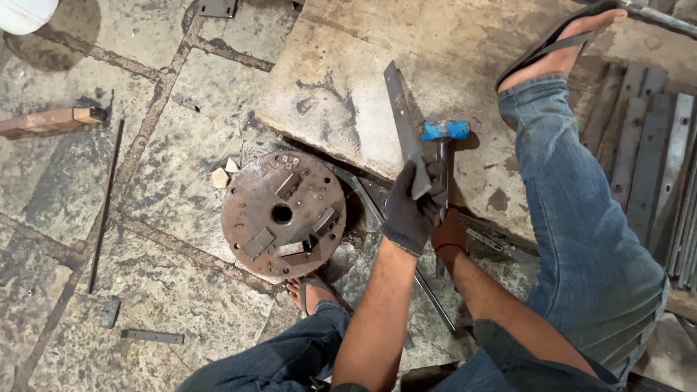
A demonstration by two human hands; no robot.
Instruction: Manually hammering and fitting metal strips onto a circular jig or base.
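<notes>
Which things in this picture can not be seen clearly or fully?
Head view:
- Right hand: mostly hidden behind the gloved left hand.
- Hammer handle: lower part covered by both hands.
- Flat bars: cut off by the right edge.
- White object: cut off by the top-left corner.

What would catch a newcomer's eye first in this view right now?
At centre, the gloved left hand grips a flat metal strip that points up over the stone slab, with the bare right hand holding a blue-headed hammer just beside it. To their left, a rusty round plate with a centre hole lies on the floor.
</notes>
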